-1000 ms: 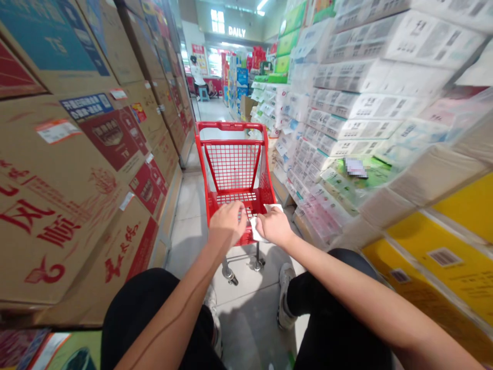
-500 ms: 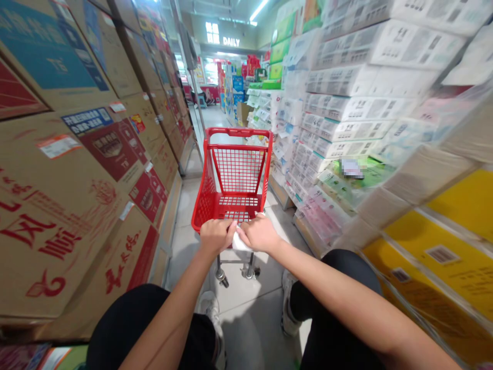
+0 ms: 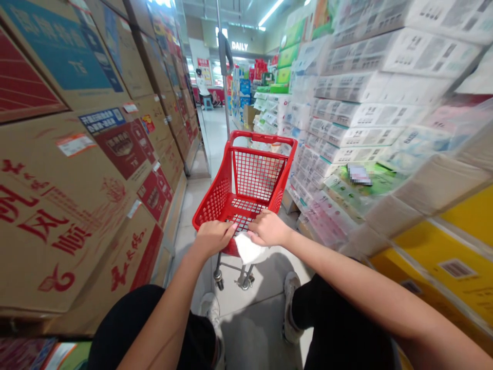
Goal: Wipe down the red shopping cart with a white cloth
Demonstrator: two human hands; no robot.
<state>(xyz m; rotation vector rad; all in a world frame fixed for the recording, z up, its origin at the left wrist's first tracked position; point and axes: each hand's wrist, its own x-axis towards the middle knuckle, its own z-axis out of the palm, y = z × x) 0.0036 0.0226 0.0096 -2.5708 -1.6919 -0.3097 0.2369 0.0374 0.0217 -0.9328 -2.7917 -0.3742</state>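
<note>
A small red shopping cart [image 3: 246, 174] stands in a narrow store aisle in front of me, its mesh basket empty. My left hand [image 3: 211, 237] is closed on the near rim of the cart. My right hand [image 3: 267, 228] grips the same rim to the right and also pinches a white paper or cloth [image 3: 250, 251] that hangs down below the rim. My knees in black trousers and my grey shoes show at the bottom.
Stacked brown cartons with red print [image 3: 77, 195] wall the left side. White and pastel tissue packs [image 3: 346, 128] and yellow boxes [image 3: 454, 257] line the right. The tiled floor [image 3: 250, 318] runs ahead to a lit shop area with a "DAILY" sign [image 3: 239, 46].
The cart has swung so its front points to the right, and the view has shifted with it. Both hands stay on the near rim; the white paper now hangs lower.
</note>
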